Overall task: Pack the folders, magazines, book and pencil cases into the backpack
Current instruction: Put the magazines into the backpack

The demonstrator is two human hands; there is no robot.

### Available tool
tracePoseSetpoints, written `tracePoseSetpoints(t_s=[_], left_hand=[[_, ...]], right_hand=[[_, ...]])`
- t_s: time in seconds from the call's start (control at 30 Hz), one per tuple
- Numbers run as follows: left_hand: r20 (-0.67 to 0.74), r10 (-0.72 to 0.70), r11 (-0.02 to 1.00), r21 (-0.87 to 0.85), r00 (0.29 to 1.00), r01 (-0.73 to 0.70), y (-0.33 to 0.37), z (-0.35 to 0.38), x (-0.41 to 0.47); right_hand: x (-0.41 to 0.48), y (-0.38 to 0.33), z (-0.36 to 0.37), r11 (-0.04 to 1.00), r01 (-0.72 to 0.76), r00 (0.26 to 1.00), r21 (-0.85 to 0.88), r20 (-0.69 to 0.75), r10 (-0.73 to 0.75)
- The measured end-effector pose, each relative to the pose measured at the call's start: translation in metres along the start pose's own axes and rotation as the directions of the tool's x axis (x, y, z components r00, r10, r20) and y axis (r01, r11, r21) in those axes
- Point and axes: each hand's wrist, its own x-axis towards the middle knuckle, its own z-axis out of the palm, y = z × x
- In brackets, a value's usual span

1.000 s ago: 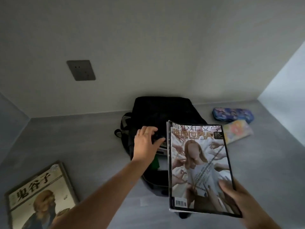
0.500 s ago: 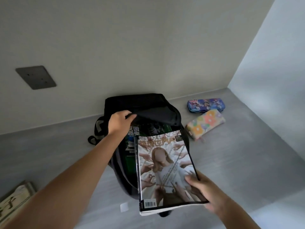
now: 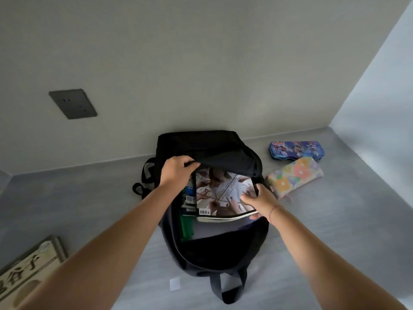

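Note:
A black backpack [image 3: 223,253] lies open on the grey surface. My left hand [image 3: 176,171] grips its upper flap [image 3: 223,157] and holds it raised. My right hand [image 3: 259,203] holds the lower right corner of a magazine [image 3: 221,193] with a figure on its cover, and the magazine's top half sits inside the opening. Another magazine [image 3: 189,198] and a green folder [image 3: 186,227] lie inside, to its left. A blue pencil case [image 3: 296,149] and a floral pencil case [image 3: 295,175] rest to the right of the bag. A book [image 3: 26,271] lies at the bottom left.
The wall behind the backpack carries a dark socket plate [image 3: 72,104]. A side wall [image 3: 380,108] closes the right. A small white sticker [image 3: 174,284] lies on the grey surface [image 3: 89,198] in front of the bag, beside its handle strap [image 3: 228,287].
My right hand has pushed the magazine forward into the backpack's opening. My left hand has kept the flap lifted. The view has shifted, bringing the book back into sight.

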Motion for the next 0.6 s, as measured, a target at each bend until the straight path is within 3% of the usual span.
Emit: tracePoseSetpoints(t_s=[0.1,0.37,0.6], left_hand=[[0.016,-0.021,1.0,0.0,1.0,0.021,-0.004,0.004,-0.001],[0.077,-0.027,1.0,0.003,0.997,0.027,-0.014,0.007,-0.005],[0.122,-0.034,0.999,-0.023,0.992,0.037,-0.018,0.004,-0.009]], right_hand=[[-0.01,0.021,-0.001,0.986,-0.07,0.997,0.152,0.049,0.064],[0.009,0.009,0.019,0.943,-0.039,0.989,0.33,-0.12,0.083],[0.031,0.0,0.05,0.974,-0.036,0.938,0.222,-0.329,0.11]])
